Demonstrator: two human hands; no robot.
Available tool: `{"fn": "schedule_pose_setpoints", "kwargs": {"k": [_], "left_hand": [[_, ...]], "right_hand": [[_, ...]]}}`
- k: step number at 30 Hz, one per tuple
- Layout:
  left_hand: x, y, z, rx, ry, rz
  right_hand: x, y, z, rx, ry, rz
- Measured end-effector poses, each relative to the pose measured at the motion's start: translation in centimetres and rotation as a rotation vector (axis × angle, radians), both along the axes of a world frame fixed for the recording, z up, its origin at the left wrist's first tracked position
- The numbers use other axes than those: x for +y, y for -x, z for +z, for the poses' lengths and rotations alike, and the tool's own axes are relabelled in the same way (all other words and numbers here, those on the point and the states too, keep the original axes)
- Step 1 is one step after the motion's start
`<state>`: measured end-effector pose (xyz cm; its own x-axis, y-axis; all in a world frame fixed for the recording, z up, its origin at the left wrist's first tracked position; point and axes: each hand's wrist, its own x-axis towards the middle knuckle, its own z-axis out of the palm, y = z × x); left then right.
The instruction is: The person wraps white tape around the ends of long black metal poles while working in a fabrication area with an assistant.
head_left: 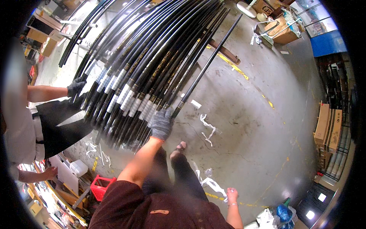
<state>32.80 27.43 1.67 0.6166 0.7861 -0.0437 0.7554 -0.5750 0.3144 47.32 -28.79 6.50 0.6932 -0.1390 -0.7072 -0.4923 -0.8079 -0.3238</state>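
One grey-gloved left hand (161,124) grips a long black tapering rod (206,66), fingers wrapped tight, drawing it right, apart from the leaning bundle of black rods (148,57). Bare right hand (231,195) hangs near, loosely curled, holding nothing. A co-worker's dark-gloved hand (76,87) steadies the bundle at left.

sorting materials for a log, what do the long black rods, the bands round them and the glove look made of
Long black rods: glossy, probably carbon fibre or fibreglass; bright sheen along slim shafts. White bands: likely tape or plastic wrap, matte. Grey glove on the left hand: knitted fabric, speckled weave.
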Motion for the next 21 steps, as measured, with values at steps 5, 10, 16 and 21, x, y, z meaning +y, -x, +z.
{"fn": "schedule_pose_setpoints", "kwargs": {"k": [5,10,16,21], "left_hand": [[1.8,0.4,-0.8,0.211,-0.113,-0.096],[2.9,-0.1,-0.5,0.244,-0.157,-0.197],[3.1,-0.1,2.2,0.015,0.188,0.241],[3.4,2.5,7.2,-0.377,0.368,0.125]], "right_hand": [[-1.2,0.1,1.1,-0.034,0.053,0.079],[-4.8,0.3,1.0,-0.166,0.229,0.384],[-2.1,-0.6,3.2,-0.044,0.096,0.246],[-0.6,-2.4,-0.8,-0.12,-0.061,0.263]]}}
